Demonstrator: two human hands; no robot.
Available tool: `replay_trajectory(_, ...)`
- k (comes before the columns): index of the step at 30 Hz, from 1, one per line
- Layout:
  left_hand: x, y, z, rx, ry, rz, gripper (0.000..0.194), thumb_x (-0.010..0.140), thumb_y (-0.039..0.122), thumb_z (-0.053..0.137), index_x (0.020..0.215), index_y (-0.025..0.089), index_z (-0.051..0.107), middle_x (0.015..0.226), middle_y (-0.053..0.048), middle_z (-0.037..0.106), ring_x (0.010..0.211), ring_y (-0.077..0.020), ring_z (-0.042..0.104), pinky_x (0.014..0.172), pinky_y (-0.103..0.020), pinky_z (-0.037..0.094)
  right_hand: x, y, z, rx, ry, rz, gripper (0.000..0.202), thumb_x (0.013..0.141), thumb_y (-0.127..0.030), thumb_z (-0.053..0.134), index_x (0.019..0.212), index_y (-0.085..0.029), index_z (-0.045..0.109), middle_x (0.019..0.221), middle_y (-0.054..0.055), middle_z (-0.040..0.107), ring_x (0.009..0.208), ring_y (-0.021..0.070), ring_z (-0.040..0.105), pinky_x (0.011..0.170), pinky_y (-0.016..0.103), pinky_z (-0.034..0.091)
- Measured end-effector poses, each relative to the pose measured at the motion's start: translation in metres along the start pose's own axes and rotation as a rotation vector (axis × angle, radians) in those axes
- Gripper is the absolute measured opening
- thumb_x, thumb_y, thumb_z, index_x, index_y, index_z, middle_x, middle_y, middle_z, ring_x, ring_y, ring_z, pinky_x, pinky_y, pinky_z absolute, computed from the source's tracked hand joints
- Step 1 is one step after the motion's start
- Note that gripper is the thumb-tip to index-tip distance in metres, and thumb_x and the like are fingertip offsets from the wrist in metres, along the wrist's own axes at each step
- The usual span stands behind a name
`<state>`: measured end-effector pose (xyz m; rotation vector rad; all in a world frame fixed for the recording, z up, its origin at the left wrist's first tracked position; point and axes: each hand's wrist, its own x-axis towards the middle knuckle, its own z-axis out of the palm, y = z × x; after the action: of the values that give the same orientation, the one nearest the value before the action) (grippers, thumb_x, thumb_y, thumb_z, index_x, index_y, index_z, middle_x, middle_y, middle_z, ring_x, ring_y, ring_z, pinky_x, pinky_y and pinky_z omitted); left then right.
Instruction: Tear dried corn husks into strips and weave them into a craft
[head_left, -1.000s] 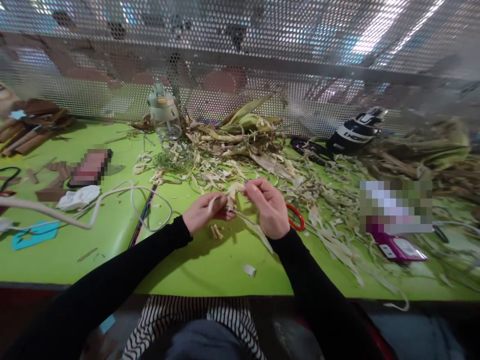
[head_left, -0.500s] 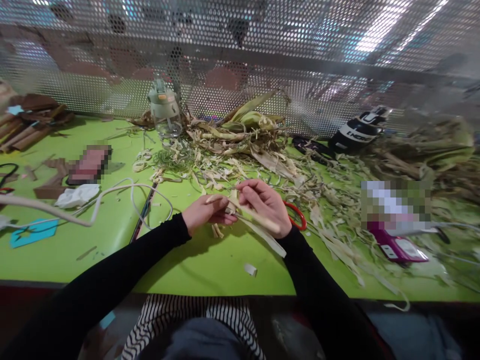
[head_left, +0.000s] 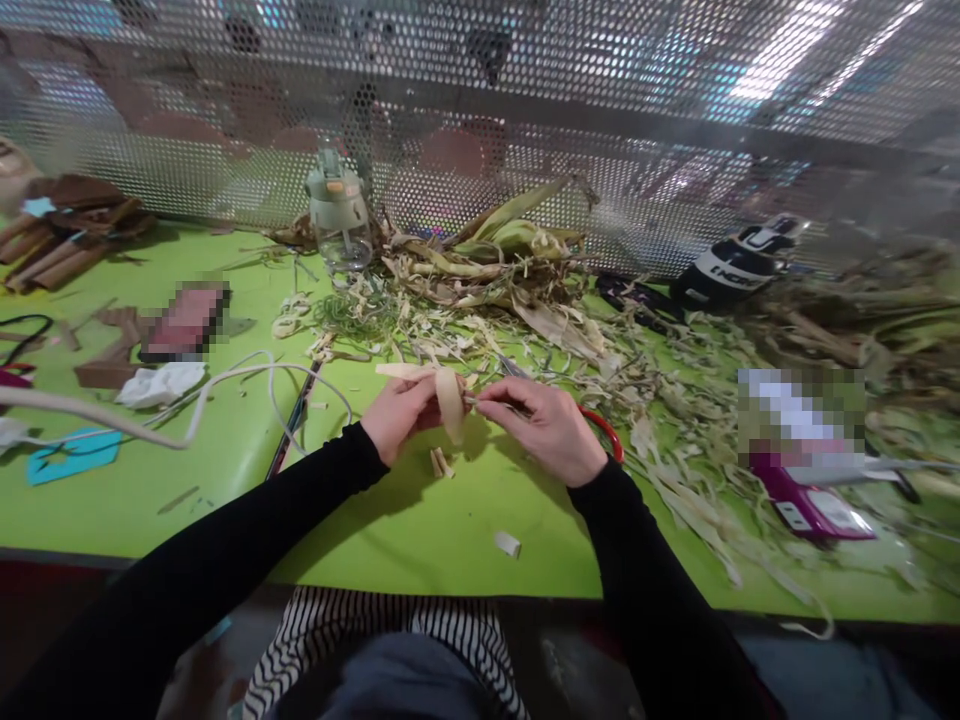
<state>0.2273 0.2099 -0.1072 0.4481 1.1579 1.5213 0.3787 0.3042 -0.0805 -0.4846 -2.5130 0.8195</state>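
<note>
The pale husk strip has flopped over the left hand's pinching fingers, above the green worktop. That seems to leave room for the right hand, whose fingers pinch a thin bit.

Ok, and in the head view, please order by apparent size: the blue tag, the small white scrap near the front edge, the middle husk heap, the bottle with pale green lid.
Largest to smallest:
husk heap
bottle
blue tag
white scrap
</note>
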Motion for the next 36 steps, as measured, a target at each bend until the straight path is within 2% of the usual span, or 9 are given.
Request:
replay_trajectory(4,-0.001,-0.002,-0.001,0.015,-0.009,-0.055,0.020,0.074,0.027,0.063,0.085,0.012,0.069,0.082,-0.008,0.072,0.072,-0.0159,0.067,0.070,-0.026,0.053,0.000,0.004,0.010,-0.020,0.041,-0.095,0.010,0.086,-0.022,0.057,0.080,-0.016,0.064,0.076,0.003,0.066,0.067,0.0132,0.059,0.062,0.025,0.045)
replay_trajectory(9,0.000,-0.005,-0.004,0.026,-0.018,-0.013,0.022,0.071,0.029,0.068,0.086,0.013,0.068,0.081,-0.005,0.070,0.071,-0.0121,0.063,0.070,-0.023,0.052,-0.001,0.009,0.023,-0.148,0.099,-0.168,0.011,0.087,-0.020,0.054,0.080,-0.018,0.063,0.077,0.004,0.066,0.072,0.0164,0.059,0.067,0.028,0.046)
replay_trajectory(15,-0.001,-0.005,-0.005,0.130,-0.123,0.078,0.026,0.070,0.036,0.070,0.078,0.013,0.065,0.070,-0.001,0.064,0.062,-0.0103,0.058,0.065,-0.022,0.051,-0.002,0.002,0.024,-0.507,0.107,-0.334,0.025,0.088,-0.022,0.056,0.112,-0.026,0.062,0.107,0.006,0.066,0.095,0.0234,0.056,0.080,0.038,0.041)
replay_trajectory(18,-0.002,-0.003,-0.003,0.143,-0.114,0.054,0.019,0.070,0.030,0.070,0.072,0.013,0.062,0.063,0.001,0.060,0.056,-0.0091,0.056,0.061,-0.021,0.049,-0.002,0.000,0.022,-0.391,0.075,-0.412,0.022,0.091,-0.021,0.051,0.107,-0.028,0.064,0.110,0.004,0.066,0.100,0.0223,0.055,0.085,0.040,0.040)
replay_trajectory(22,-0.005,0.001,0.000,0.161,-0.168,-0.041,0.010,0.075,0.022,0.066,0.075,0.012,0.062,0.068,-0.002,0.064,0.063,-0.0122,0.063,0.068,-0.025,0.053,-0.001,0.004,0.022,0.025,0.092,-0.245,0.023,0.096,-0.030,0.039,0.104,-0.022,0.060,0.098,0.006,0.065,0.083,0.0168,0.060,0.074,0.032,0.047)
replay_trajectory(24,-0.007,0.002,0.001,0.187,-0.220,-0.100,0.010,0.076,0.022,0.065,0.076,0.012,0.063,0.070,-0.005,0.065,0.065,-0.0137,0.065,0.069,-0.027,0.054,-0.001,0.005,0.023,0.114,0.103,-0.127,0.028,0.097,-0.034,0.035,0.105,-0.020,0.057,0.086,0.005,0.061,0.069,0.0140,0.057,0.064,0.028,0.047)
replay_trajectory(27,-0.008,0.003,0.001,0.215,-0.303,-0.132,0.013,0.075,0.023,0.068,0.075,0.011,0.064,0.072,-0.006,0.067,0.065,-0.0140,0.066,0.067,-0.026,0.054,-0.003,0.002,0.024,0.039,0.113,-0.051,0.035,0.098,-0.040,0.029,0.110,-0.019,0.055,0.085,0.005,0.058,0.068,0.0142,0.055,0.063,0.027,0.046)
replay_trajectory(30,-0.008,0.003,0.000,0.202,-0.346,-0.131,0.013,0.073,0.021,0.070,0.076,0.011,0.064,0.071,-0.006,0.067,0.062,-0.0118,0.065,0.065,-0.023,0.054,-0.004,-0.004,0.023,-0.125,0.079,-0.129,0.042,0.097,-0.045,0.026,0.110,-0.019,0.056,0.093,0.008,0.060,0.079,0.0175,0.057,0.067,0.029,0.047)
replay_trajectory(36,-0.005,0.000,0.000,0.074,-0.276,-0.191,0.012,0.074,0.020,0.070,0.080,0.010,0.067,0.075,-0.008,0.069,0.061,-0.0115,0.066,0.063,-0.021,0.055,-0.003,-0.003,0.020,-0.179,0.085,-0.201,0.023,0.096,-0.031,0.040,0.100,-0.021,0.059,0.090,0.005,0.064,0.078,0.0161,0.060,0.068,0.027,0.048)
